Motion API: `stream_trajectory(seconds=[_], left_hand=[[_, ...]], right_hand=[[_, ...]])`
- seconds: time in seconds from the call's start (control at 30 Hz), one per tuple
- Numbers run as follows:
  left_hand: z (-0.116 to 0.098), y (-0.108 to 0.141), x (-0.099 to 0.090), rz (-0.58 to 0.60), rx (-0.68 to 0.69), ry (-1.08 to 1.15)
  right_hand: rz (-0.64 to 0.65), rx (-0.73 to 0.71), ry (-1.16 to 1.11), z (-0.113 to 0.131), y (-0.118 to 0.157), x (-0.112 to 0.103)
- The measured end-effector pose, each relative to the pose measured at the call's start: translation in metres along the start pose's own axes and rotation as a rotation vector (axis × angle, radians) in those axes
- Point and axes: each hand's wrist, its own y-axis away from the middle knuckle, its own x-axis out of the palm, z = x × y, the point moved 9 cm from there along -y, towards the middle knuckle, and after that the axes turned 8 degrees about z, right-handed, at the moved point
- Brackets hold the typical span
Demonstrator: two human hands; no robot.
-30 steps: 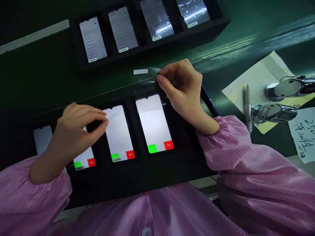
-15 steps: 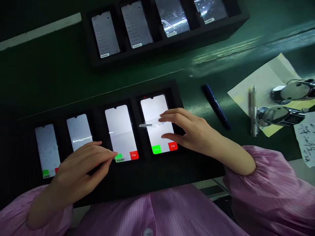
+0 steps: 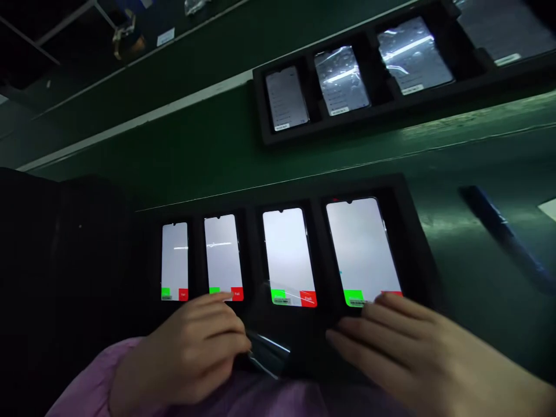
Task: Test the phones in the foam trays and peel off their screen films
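Several phones lie face up in a near black tray point(image 3: 417, 243), their pale screens showing green and red boxes at the bottom. My left hand point(image 3: 191, 347) is closed on a clear plastic film point(image 3: 269, 352), which reaches up over the lower end of the third phone point(image 3: 289, 249). Its fingers are just below the second phone point(image 3: 222, 249). The leftmost phone point(image 3: 174, 255) is lit as well. My right hand point(image 3: 395, 341), slightly blurred, has its fingertips at the lower edge of the rightmost phone point(image 3: 360, 243); its thumb is apart from the fingers, and nothing shows in its grasp.
Beyond the near tray, a second black tray point(image 3: 260, 110) holds several more phones with small labels. A dark blue pen point(image 3: 504, 229) lies on the green table point(image 3: 195, 150) at right. Part of a paper sheet point(image 3: 549, 208) shows at the right edge.
The view has shifted left, showing more of the table's left side. Both hands have moved toward my body. Clear film now shows at my left hand, and the rightmost phone's screen is uncovered.
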Motion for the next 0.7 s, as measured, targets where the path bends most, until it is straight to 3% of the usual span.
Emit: stream_trajectory(seconds=[0.13, 0.3, 0.37, 0.43, 0.5, 0.57, 0.7], left_hand=[[0.031, 0.002, -0.034, -0.044, -0.036, -0.053], [0.063, -0.018, -0.045, -0.106, 0.027, -0.08], [0.086, -0.02, -0.05, -0.159, -0.054, -0.163], [0.115, -0.016, -0.057, -0.21, -0.232, -0.306], [0.141, -0.008, -0.063, -0.217, -0.413, -0.426], [0.157, -0.003, -0.063, -0.192, -0.504, -0.464], [0.161, -0.002, -0.059, -0.187, -0.489, -0.464]], right_hand=[[-0.022, -0.096, 0.122, 0.025, -0.024, 0.011], [-0.03, -0.087, 0.186, 0.015, -0.034, 0.011], [-0.052, -0.087, 0.181, 0.007, -0.042, 0.007], [-0.052, -0.063, 0.155, -0.008, -0.057, 0.004], [-0.05, 0.032, 0.111, -0.032, -0.074, 0.001], [-0.055, 0.21, 0.07, -0.063, -0.087, -0.003], [-0.118, 0.54, -0.002, -0.109, -0.089, -0.012]])
